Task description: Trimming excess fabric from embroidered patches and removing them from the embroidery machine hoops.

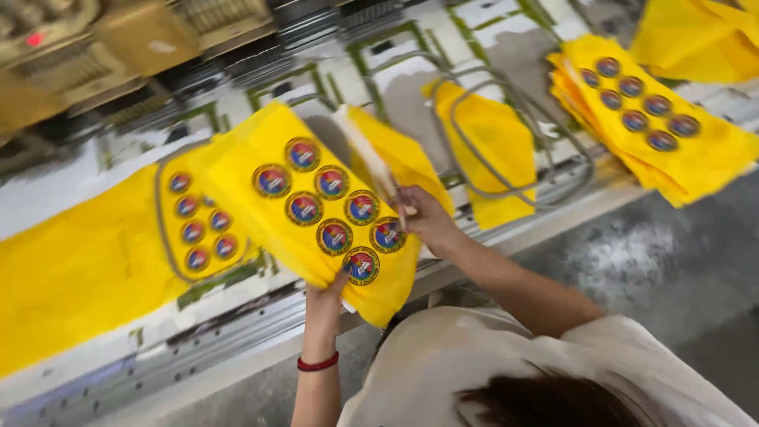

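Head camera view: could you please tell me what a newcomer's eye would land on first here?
First, the bright yellow fabric sheet with round embroidered badges at centre, gripped at its lower edge by the left hand and on its right side by the right hand. Next, a stack of matching yellow badge sheets lies at upper right. Another yellow piece in a grey oval hoop sits between them on the machine bed.

machine bed [237, 332] — yellow cloths [71, 269]
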